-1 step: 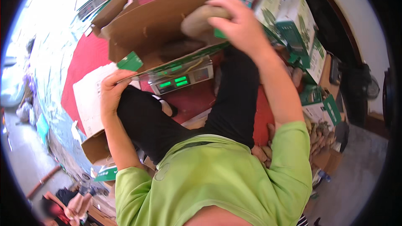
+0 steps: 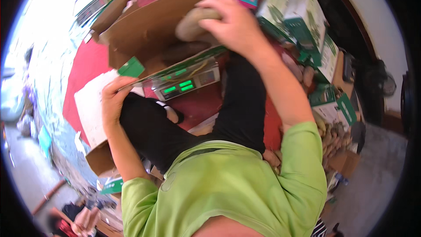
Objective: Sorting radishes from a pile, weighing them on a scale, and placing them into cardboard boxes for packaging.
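Observation:
My right hand (image 2: 234, 24) is closed round a thick, pale brown tuber (image 2: 195, 23), holding it tilted inside an open brown cardboard box (image 2: 151, 22). Another dark, long tuber (image 2: 184, 50) lies in shadow at the bottom of the box. With fingers and thumb, my left hand (image 2: 116, 92) pinches the near left rim of the box, beside a small green flap (image 2: 131, 67). Under the box's near side, between my knees, a weighing scale (image 2: 186, 83) shows lit green digits.
Several white and green cartons (image 2: 307, 17) stand at the right. Loose tubers (image 2: 335, 142) are heaped to my right. A second scale (image 2: 90, 2) sits at the far left, beside plastic sheeting (image 2: 48, 74). Another person (image 2: 81, 219) is at the lower left.
My right hand and the tuber have shifted left, a little deeper over the box. My left hand keeps its grip on the rim. The whole view has shifted slightly.

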A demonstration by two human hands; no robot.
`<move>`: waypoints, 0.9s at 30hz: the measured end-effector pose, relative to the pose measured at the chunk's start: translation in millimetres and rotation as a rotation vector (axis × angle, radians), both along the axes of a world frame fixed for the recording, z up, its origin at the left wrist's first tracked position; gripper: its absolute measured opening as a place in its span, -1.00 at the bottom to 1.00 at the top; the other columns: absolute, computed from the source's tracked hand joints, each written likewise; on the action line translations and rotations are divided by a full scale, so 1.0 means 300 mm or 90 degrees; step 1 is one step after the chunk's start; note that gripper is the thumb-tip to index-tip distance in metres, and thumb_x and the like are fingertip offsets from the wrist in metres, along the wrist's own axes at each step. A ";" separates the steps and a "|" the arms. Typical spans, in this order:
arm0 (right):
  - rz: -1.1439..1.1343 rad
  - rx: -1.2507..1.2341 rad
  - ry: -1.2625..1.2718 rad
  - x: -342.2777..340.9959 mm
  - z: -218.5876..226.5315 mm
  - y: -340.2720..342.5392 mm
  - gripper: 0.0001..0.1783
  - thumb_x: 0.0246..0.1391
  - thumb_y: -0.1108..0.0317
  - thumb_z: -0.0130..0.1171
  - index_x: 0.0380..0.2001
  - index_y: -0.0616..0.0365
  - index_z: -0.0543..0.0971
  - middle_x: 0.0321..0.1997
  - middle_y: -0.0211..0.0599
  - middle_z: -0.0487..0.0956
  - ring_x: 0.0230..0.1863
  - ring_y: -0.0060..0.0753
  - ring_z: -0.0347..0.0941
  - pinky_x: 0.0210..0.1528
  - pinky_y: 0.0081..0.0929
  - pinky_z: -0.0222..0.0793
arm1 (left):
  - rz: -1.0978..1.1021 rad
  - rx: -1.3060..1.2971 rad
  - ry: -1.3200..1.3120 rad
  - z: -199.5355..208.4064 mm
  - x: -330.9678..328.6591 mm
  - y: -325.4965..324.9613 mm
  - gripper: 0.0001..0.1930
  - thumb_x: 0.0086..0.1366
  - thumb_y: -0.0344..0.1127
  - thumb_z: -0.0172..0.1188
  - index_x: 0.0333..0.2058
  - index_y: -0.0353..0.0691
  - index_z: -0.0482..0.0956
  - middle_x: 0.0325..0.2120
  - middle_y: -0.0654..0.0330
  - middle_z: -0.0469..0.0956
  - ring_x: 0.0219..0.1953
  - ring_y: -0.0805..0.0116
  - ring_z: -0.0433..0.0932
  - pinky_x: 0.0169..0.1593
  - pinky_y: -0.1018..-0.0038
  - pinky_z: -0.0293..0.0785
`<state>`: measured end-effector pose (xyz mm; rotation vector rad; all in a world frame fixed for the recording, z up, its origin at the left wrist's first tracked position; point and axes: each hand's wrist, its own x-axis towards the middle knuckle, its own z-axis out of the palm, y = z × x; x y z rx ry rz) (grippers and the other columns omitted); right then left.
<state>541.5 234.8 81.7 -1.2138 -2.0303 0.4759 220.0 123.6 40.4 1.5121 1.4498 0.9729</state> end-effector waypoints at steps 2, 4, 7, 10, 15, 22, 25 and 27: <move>0.043 0.041 0.026 -0.093 -0.081 0.024 -0.68 -0.14 0.31 0.17 -0.23 0.11 0.55 -0.21 -0.13 0.54 -0.10 -0.10 0.42 -0.05 -0.30 0.34 | 0.001 0.010 0.015 -0.024 -0.018 -0.001 -0.82 0.03 -0.64 0.11 -0.36 -0.40 0.61 -0.39 0.16 0.58 -0.29 0.43 0.49 -0.16 0.60 0.33; 0.016 0.006 0.021 -0.147 -0.183 0.051 -0.71 -0.12 0.34 0.15 -0.24 0.09 0.56 -0.19 -0.17 0.54 -0.12 -0.09 0.43 -0.06 -0.30 0.35 | 0.004 0.022 -0.011 -0.020 -0.017 -0.009 -0.80 0.04 -0.66 0.10 -0.33 -0.40 0.60 -0.39 0.16 0.57 -0.28 0.41 0.49 -0.15 0.60 0.33; -0.031 0.004 0.105 -0.082 -0.107 -0.017 -0.76 -0.06 0.40 0.12 -0.25 0.10 0.56 -0.21 -0.18 0.52 -0.22 -0.20 0.49 -0.14 -0.37 0.39 | 0.018 0.025 -0.002 -0.039 -0.038 -0.010 -0.79 0.05 -0.68 0.09 -0.31 -0.41 0.59 -0.38 0.18 0.54 -0.26 0.43 0.46 -0.12 0.60 0.31; -0.089 0.048 0.255 0.081 -0.122 -0.037 -0.79 -0.07 0.38 0.10 -0.30 0.07 0.58 -0.29 -0.13 0.53 -0.19 -0.11 0.47 -0.12 -0.26 0.37 | 0.031 0.012 -0.037 -0.062 -0.049 0.004 -0.79 0.06 -0.66 0.12 -0.28 -0.41 0.60 -0.37 0.19 0.54 -0.24 0.44 0.46 -0.11 0.61 0.30; -0.327 -0.025 0.316 0.443 -0.313 -0.195 -0.81 -0.03 0.47 0.08 -0.29 0.23 0.56 -0.25 -0.20 0.56 -0.23 -0.37 0.51 -0.18 -0.49 0.42 | 0.087 0.007 0.019 -0.080 -0.053 0.011 -0.79 0.08 -0.63 0.13 -0.27 -0.37 0.61 -0.31 0.19 0.57 -0.20 0.41 0.47 -0.03 0.55 0.31; -0.515 -0.408 0.022 0.762 -0.957 -0.699 -0.78 -0.07 0.37 0.14 -0.29 0.18 0.56 -0.28 -0.10 0.59 -0.18 -0.13 0.51 -0.13 -0.33 0.39 | 0.111 0.012 0.011 -0.124 -0.104 0.019 -0.80 0.11 -0.59 0.13 -0.25 -0.36 0.60 -0.29 0.18 0.57 -0.21 0.41 0.48 -0.02 0.56 0.32; -0.587 -0.603 -0.053 0.762 -1.111 -0.926 -0.75 -0.09 0.31 0.19 -0.30 0.18 0.56 -0.29 -0.11 0.59 -0.19 -0.15 0.52 -0.13 -0.32 0.39 | 0.101 0.003 -0.001 -0.128 -0.117 0.018 -0.76 0.13 -0.57 0.13 -0.18 -0.37 0.56 -0.25 0.16 0.56 -0.19 0.40 0.47 -0.01 0.55 0.32; -0.568 -0.652 -0.081 0.770 -1.193 -1.040 -0.75 -0.09 0.29 0.19 -0.31 0.17 0.57 -0.30 -0.10 0.59 -0.19 -0.15 0.52 -0.13 -0.32 0.39 | 0.102 0.026 -0.036 -0.117 -0.091 0.024 -0.72 0.16 -0.55 0.11 -0.11 -0.39 0.51 -0.20 0.13 0.54 -0.16 0.40 0.47 0.02 0.52 0.32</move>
